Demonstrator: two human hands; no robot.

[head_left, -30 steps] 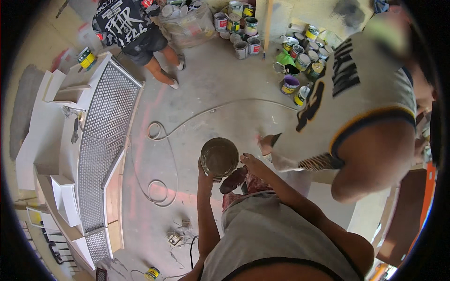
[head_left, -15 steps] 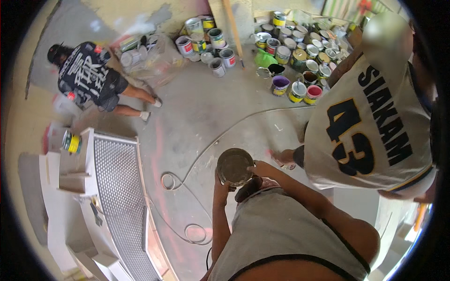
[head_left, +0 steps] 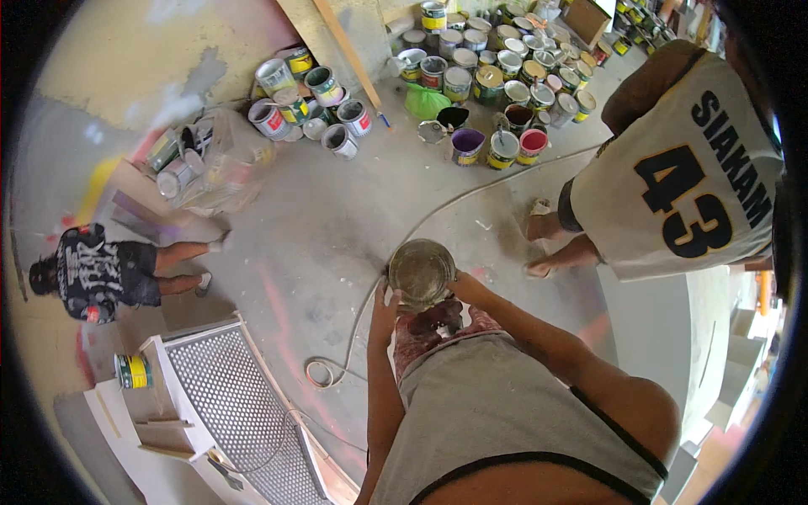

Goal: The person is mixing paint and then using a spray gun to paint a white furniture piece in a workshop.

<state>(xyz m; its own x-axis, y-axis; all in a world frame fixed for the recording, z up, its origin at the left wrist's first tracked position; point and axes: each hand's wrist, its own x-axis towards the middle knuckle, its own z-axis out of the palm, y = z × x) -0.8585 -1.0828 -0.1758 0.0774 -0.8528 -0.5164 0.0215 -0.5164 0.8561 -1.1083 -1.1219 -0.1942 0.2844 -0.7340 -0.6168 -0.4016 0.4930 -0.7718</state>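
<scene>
In front of my body I carry a round, dull grey-brown container [head_left: 421, 271], perhaps a used paint can, its round top facing me. What lies inside it is too murky to tell. My left hand [head_left: 386, 305] is closed on its left lower side, fingers against the wall. On the right side my right hand [head_left: 465, 289] grips the rim. A thin hose [head_left: 358, 324] runs along the floor past the container and loops to the left of my left forearm.
Many paint cans [head_left: 503, 147] crowd the far wall, with another cluster [head_left: 339, 141] left of a leaning wooden stick [head_left: 349, 59]. A co-worker in a white jersey [head_left: 682, 185] stands close at right; another in black [head_left: 109, 269] is far left. A perforated panel [head_left: 227, 387] lies at lower left.
My view has turned and moved forward; the paint cans sit further left in it. The container stays in both my hands. The co-worker in black appears lower and further left.
</scene>
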